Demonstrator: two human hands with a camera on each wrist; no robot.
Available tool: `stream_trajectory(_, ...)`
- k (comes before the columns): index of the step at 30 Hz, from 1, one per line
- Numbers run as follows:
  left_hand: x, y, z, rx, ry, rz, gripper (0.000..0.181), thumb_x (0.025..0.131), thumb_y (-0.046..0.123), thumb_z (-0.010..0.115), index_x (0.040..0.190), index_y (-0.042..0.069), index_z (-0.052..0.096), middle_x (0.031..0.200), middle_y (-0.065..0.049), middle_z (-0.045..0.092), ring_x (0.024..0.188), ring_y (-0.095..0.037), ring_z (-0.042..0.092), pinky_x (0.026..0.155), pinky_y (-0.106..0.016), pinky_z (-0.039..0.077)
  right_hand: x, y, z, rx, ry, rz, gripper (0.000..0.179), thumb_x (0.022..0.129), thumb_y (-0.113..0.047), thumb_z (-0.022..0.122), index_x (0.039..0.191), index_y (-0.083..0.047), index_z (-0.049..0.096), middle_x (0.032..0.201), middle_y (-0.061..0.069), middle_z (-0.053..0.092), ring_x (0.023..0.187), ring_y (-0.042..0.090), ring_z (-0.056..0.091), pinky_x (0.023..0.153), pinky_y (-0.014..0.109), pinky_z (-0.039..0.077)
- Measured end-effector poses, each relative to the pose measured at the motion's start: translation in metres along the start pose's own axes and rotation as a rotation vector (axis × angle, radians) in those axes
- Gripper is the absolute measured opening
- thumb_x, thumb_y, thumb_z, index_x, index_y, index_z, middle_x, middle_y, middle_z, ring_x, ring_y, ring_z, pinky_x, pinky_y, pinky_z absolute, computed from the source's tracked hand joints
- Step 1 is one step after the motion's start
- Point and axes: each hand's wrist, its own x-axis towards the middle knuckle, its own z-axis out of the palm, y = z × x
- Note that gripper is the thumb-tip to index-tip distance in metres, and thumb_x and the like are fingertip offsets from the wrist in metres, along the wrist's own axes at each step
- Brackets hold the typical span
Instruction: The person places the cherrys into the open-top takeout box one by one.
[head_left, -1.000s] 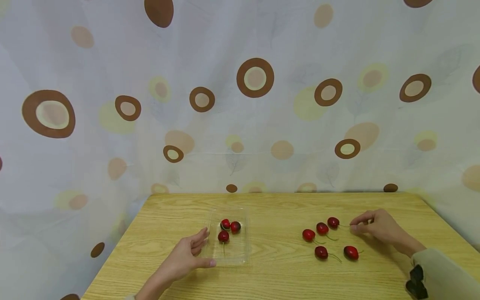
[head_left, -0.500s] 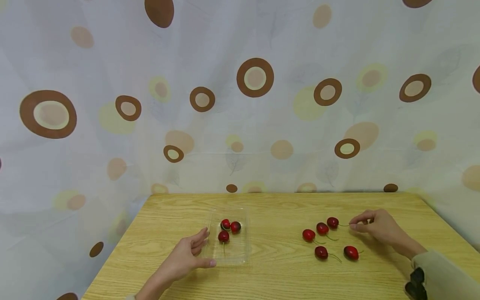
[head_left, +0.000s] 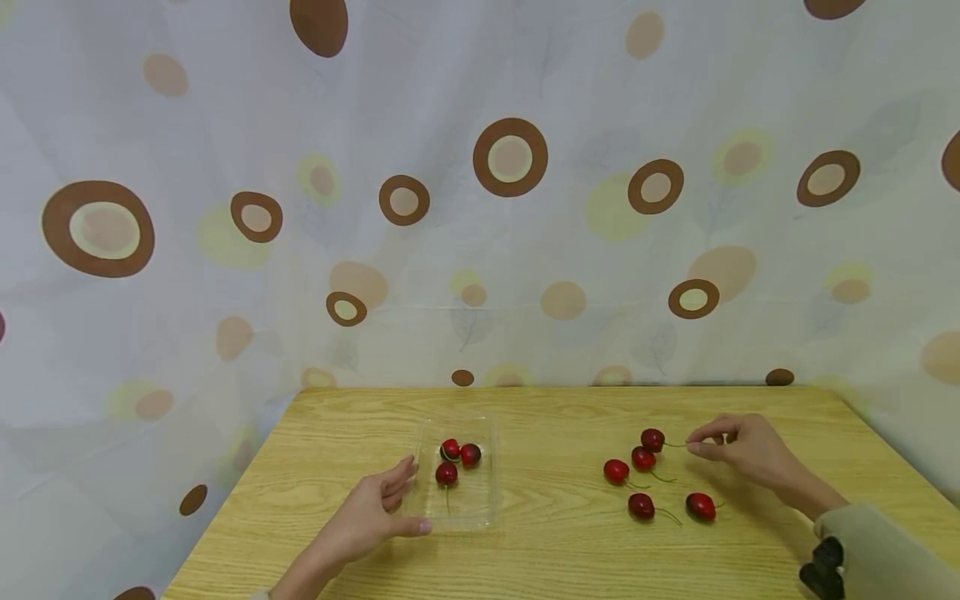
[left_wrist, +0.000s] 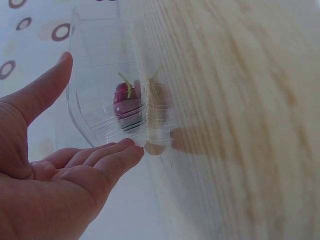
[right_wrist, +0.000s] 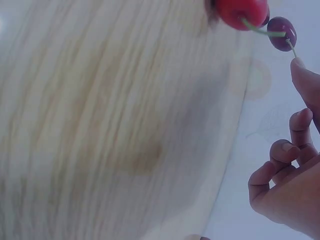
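My right hand (head_left: 750,450) pinches the stem of a dark red cherry (head_left: 652,440) between thumb and fingertips. In the right wrist view this cherry (right_wrist: 281,34) hangs by its stem beyond a brighter one. At the left, a clear plastic tray (head_left: 491,500) holds three cherries, one of them (head_left: 446,474) with its stem towards me. My left hand (head_left: 367,517) rests against the tray's left side and near corner. Seen from the left wrist, its fingers (left_wrist: 117,160) lie straight along the tray's wall, and the thumb stands up beside the rim.
Several loose cherries lie on the wooden table (head_left: 555,542) around the pinched one: one close by (head_left: 643,458), one at the left (head_left: 617,472), and two nearer me (head_left: 641,506). A patterned curtain (head_left: 570,250) hangs behind the table's far edge.
My right hand has moved a little left and away from me, carrying the cherry by its stem. The left hand and the tray stay where they were.
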Motion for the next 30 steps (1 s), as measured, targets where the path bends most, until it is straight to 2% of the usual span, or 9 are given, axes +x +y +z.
stream_trajectory(5,0.0,-0.001,0.0,-0.001,-0.001,-0.001,0.102,0.088,0.017,0.089,0.163,-0.008,0.024,0.165,-0.029,0.031,0.147,-0.051,0.036,0.113,-0.056,0.043,0.0,-0.013,0.004,0.025,0.003,-0.034,0.018,0.097,-0.021,0.08,0.105,-0.006,0.084,0.085,0.002,0.061,0.072,0.016,0.044,0.058,0.029,0.034)
stream_trajectory(18,-0.002,0.002,-0.001,-0.017,-0.011,0.004,0.102,0.089,0.017,0.088,0.163,-0.009,0.024,0.165,-0.029,0.03,0.147,-0.051,0.035,0.112,-0.056,0.043,0.002,-0.053,0.017,0.146,-0.017,-0.058,0.019,0.098,-0.021,0.079,0.107,-0.005,0.083,0.087,0.004,0.061,0.076,0.018,0.045,0.06,0.032,0.035)
stream_trajectory(30,-0.003,0.003,0.0,-0.025,-0.009,-0.005,0.101,0.089,0.017,0.088,0.163,-0.008,0.023,0.165,-0.029,0.03,0.148,-0.05,0.035,0.113,-0.057,0.043,0.012,-0.093,0.037,0.233,-0.033,-0.16,0.009,0.097,-0.017,0.08,0.101,-0.01,0.083,0.087,0.003,0.061,0.077,0.019,0.046,0.064,0.034,0.037)
